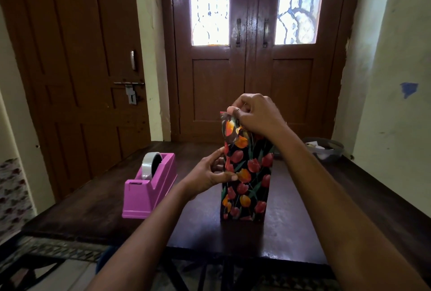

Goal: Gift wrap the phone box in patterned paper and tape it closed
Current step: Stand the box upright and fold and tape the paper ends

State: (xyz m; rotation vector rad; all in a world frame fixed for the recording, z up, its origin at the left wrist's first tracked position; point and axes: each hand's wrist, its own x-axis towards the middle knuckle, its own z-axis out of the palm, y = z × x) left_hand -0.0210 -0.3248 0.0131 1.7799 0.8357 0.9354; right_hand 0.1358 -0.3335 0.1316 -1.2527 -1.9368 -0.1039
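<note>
The tall rectangular phone box [247, 181] stands upright on one short end on the dark polished wooden table [291, 232], about midway between the left and right edges and nearer the near edge than the far edge. Black patterned paper [254, 167] printed with red and orange tulips covers its visible front face. At the top end the paper projects above the box as a loose, creased flap. The left hand [206, 175] grips the left side of the box at about mid-height: the thumb lies across the front face and the fingers curl round the left edge. The right hand [256, 114] is above the box with its fingers curled, pinching the loose paper at the top end; the exact fingertip contact is partly hidden. A pink plastic tape dispenser [151, 185] sits toward the left edge of the table, apart from the box, and carries a clear tape roll [149, 164] in its slot. A dark round bowl [326, 149] rests at the far right corner; its contents cannot be identified
</note>
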